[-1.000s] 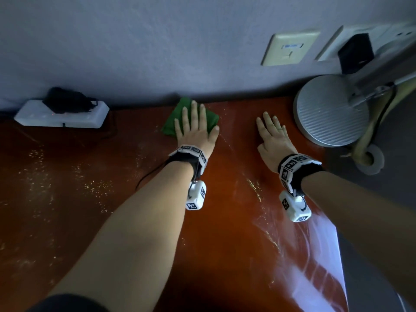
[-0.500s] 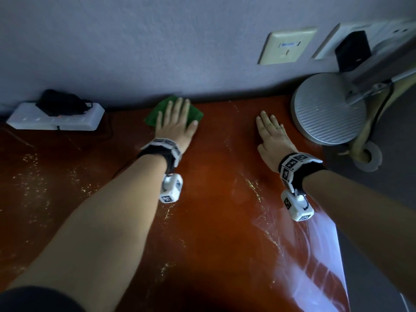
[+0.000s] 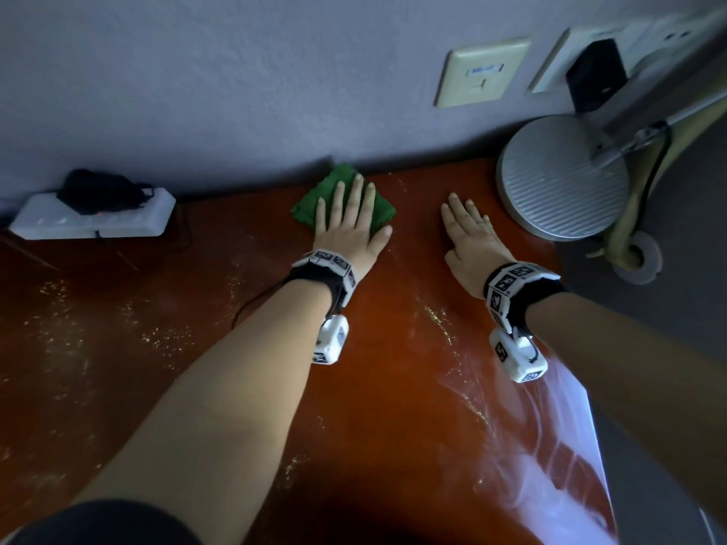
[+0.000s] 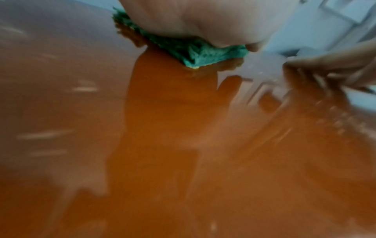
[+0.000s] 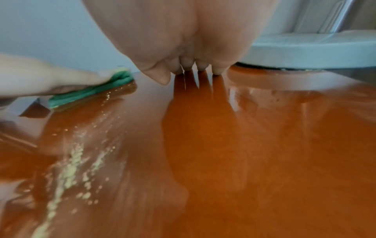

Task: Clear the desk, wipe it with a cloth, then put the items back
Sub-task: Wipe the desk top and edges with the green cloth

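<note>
A folded green cloth [image 3: 323, 193] lies on the glossy red-brown desk [image 3: 377, 387] close to the back wall. My left hand [image 3: 348, 218] presses flat on it with straight, spread fingers; the left wrist view shows the cloth [image 4: 195, 53] squeezed under the palm. To its right, my right hand [image 3: 468, 234] rests flat on the bare desk, fingers straight, holding nothing. In the right wrist view its fingertips [image 5: 200, 67] touch the desk [image 5: 264, 145], with the cloth [image 5: 91, 90] off to the left.
A round grey lamp base [image 3: 558, 179] stands at the desk's back right corner, close to my right hand. A white power strip [image 3: 94, 218] with a black plug sits at the back left. Pale crumbs and smears [image 5: 69, 169] streak the desk. Wall sockets [image 3: 480, 72] are above.
My left hand slid the cloth left along the back wall, then back right to about where it began. The right hand stayed in place on the desk.
</note>
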Motion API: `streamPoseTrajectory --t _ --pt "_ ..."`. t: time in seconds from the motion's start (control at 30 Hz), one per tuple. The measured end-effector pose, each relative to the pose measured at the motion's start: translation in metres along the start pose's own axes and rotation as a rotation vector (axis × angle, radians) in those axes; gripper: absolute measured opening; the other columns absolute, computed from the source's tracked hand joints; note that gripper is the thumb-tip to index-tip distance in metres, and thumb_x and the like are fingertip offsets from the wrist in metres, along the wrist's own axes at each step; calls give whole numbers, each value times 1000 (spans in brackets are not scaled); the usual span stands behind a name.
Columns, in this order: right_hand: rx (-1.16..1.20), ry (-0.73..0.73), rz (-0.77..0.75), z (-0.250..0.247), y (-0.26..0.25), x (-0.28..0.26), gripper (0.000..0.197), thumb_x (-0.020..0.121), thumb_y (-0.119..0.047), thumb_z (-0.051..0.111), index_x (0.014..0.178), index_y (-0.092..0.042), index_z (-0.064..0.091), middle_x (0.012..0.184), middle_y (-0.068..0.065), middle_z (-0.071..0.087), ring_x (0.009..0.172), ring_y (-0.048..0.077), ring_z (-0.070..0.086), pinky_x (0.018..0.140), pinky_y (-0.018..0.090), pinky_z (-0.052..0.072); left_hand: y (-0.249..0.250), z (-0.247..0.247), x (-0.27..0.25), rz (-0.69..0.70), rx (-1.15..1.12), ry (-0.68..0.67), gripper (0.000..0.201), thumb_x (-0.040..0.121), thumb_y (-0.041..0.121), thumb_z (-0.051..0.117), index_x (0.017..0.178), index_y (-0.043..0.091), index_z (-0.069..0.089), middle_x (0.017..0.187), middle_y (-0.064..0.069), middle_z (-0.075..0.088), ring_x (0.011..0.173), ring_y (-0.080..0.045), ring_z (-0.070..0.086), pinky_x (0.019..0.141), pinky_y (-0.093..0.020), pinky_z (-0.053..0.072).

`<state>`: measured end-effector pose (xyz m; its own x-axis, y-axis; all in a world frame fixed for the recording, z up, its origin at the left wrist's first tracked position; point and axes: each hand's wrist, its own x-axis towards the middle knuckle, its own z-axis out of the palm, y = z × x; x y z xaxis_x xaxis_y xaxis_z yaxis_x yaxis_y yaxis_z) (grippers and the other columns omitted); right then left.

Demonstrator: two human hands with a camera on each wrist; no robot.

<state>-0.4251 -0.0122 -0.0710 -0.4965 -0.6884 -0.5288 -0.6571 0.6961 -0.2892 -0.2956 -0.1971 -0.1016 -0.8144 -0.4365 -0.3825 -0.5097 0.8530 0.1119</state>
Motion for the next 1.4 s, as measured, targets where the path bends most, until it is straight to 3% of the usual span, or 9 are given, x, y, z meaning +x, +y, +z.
streamPoseTrajectory --t 0.1,0.23,0.4,0.63,0.77,1.0,1.17,1.3,1.4 --pt "10 -10 11 3 3 -10 76 98 -15 41 158 -17 -6 163 -1 -20 150 18 -15 121 33 -8 -48 6 -19 46 37 10 67 99 56 14 157 30 -8 165 9 -14 152 -16 -8 123 -46 1" --pt "18 -10 43 11 4 -29 75 98 -16 40 158 -18 -6 163 -1 -20 150 18 -15 122 34 -7 -110 12 -62 -199 -50 26 65 103 54 17 157 29 -9 164 8 -16 152 -17 -8 123 -46 0" --pt "6 -7 78 31 5 -68 75 98 -16 40 158 -21 -6 162 -3 -21 150 18 -16 123 38 -5 -80 34 -111 -316 -119 0 75 98 62 13 157 23 -11 164 0 -20 152 -24 -13 122 -52 -3" --pt "13 17 153 67 26 -138 74 98 -16 38 158 -31 -2 163 -7 -20 150 16 -14 123 37 -4 26 66 -166 -1 -36 -67 75 96 64 3 155 25 -19 160 4 -31 149 -21 -24 121 -51 -9" --pt "27 27 207 88 33 -171 72 98 -17 38 158 -30 0 163 -5 -18 151 17 -12 123 37 -2 -7 73 -195 130 12 -71 65 100 58 5 154 33 -20 159 13 -30 149 -12 -23 123 -45 -5" --pt "84 70 253 122 31 -218 73 96 -14 39 158 -27 4 164 -2 -14 151 19 -10 123 37 -2 -98 74 -242 -209 -66 -75 67 101 58 12 155 31 -17 160 10 -27 151 -16 -16 123 -45 -4" --pt "109 93 258 142 33 -243 73 95 -14 40 158 -27 6 164 -2 -13 151 19 -10 124 38 -1 -35 97 -262 -256 -121 -50 77 97 64 15 156 26 -17 160 4 -29 150 -22 -20 121 -50 -9" --pt "115 134 263 161 36 -266 72 95 -15 42 158 -26 10 165 1 -9 152 20 -7 124 39 1 32 117 -291 -63 -32 -59 79 96 66 14 156 24 -15 162 3 -25 150 -22 -20 121 -49 -11" --pt "122 161 293 176 43 -288 71 95 -17 41 158 -25 11 165 2 -6 152 22 -4 124 40 3 37 127 -312 32 -8 -75 72 98 63 9 156 29 -17 161 9 -27 150 -16 -20 122 -47 -10"
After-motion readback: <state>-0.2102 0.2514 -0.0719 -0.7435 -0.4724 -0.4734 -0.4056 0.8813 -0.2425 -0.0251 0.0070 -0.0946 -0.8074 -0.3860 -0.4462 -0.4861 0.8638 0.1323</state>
